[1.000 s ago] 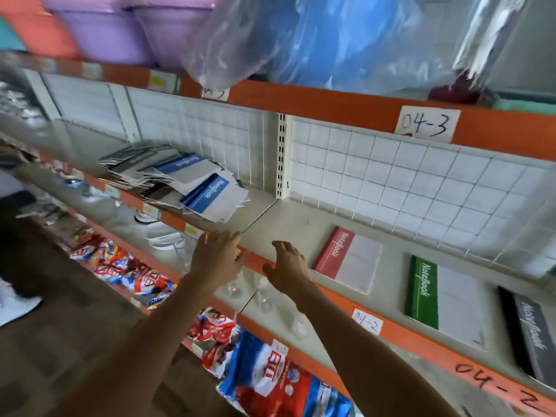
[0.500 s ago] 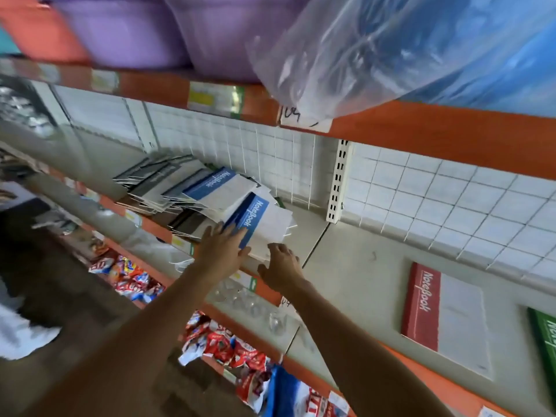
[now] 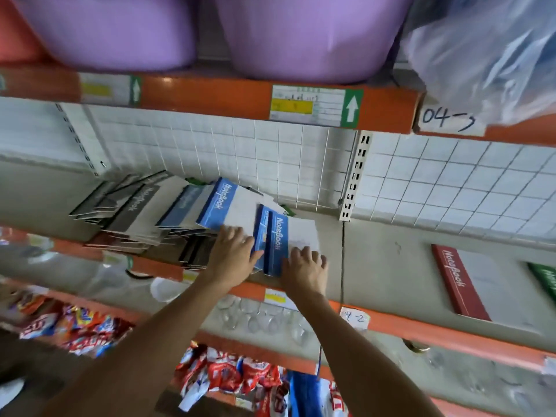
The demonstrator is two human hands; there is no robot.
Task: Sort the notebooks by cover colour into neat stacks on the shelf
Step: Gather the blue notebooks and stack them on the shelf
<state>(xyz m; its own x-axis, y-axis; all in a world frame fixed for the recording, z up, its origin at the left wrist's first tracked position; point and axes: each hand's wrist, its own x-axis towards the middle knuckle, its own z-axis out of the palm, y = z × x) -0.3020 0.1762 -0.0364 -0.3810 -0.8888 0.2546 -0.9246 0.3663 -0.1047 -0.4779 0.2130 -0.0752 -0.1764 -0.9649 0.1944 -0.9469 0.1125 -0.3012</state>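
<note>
A messy pile of notebooks (image 3: pixel 135 209) with black, grey and blue spines lies at the left of the grey shelf (image 3: pixel 385 260). A blue-spined notebook (image 3: pixel 278 239) sits at the pile's right end, near the front edge, with another blue one (image 3: pixel 218 206) behind it. My left hand (image 3: pixel 231 257) rests on the pile with its fingers stretched out and its thumb against the blue spine. My right hand (image 3: pixel 304 266) grips the near white corner of that blue notebook. To the right, a red notebook (image 3: pixel 454 275) and a green notebook (image 3: pixel 546 278) lie flat, apart from each other.
Purple tubs (image 3: pixel 301 34) and a plastic bag (image 3: pixel 481 49) fill the shelf above. A slotted upright (image 3: pixel 356 176) divides the white wire back panel. Glass cups (image 3: pixel 255 317) stand one shelf down, and snack packets (image 3: pixel 75 329) lie lower still.
Both hands have reached forward from the shelf's front edge onto the pile and now touch the blue notebook. The view has swung left, leaving the black notebook out of frame.
</note>
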